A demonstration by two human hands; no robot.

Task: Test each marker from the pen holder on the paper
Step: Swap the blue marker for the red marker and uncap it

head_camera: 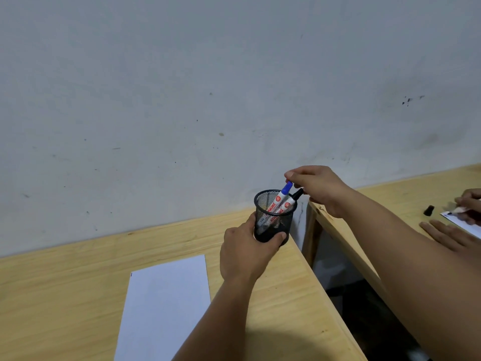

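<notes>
A black mesh pen holder [273, 217] stands near the right edge of the wooden table [78, 277], close to the wall. My left hand [244, 254] wraps around its lower part. Two white markers lean inside it, one with a blue cap [280, 196] and one with a black cap [292, 201]. My right hand [318, 187] reaches from the right and pinches the blue cap's top with its fingertips. A blank white sheet of paper [166, 306] lies flat on the table, left of my left forearm.
A gap separates this table from a second wooden table [395, 201] on the right. Another person's hands [460, 225] rest there on a paper, one holding a marker, with a loose black cap [429, 210] nearby. A grey wall stands behind.
</notes>
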